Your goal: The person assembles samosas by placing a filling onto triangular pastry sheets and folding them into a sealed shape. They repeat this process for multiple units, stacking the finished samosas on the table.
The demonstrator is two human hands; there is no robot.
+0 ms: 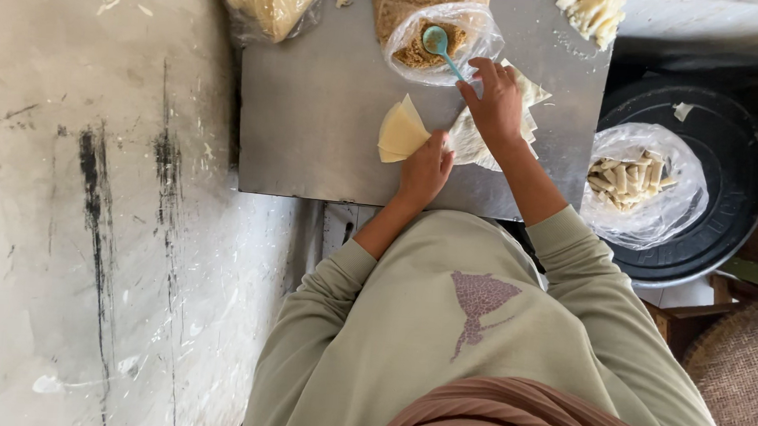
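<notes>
Nearest my view is a brown pleated cloth (506, 423), and above it the pale green sweatshirt (442, 331) with both sleeves reaching to the grey metal table (314, 121). I see my left hand (424, 170) resting on the table with its fingers closed on the edge of a folded, pale yellow pastry wrapper (401, 131). My right hand (494, 102) is pinched around the handle of a teal spoon (440, 46), whose bowl sits in brown crumbly filling inside an open plastic bag (442, 41). Under that hand lies a stack of white wrappers (480, 145). At the table's far left corner is a bag of yellow wrappers (269, 0), at the far right a pile of rolled pieces (595, 11). Right of the table, a black round lid (715, 163) carries a clear bag of finished rolls (631, 180).
</notes>
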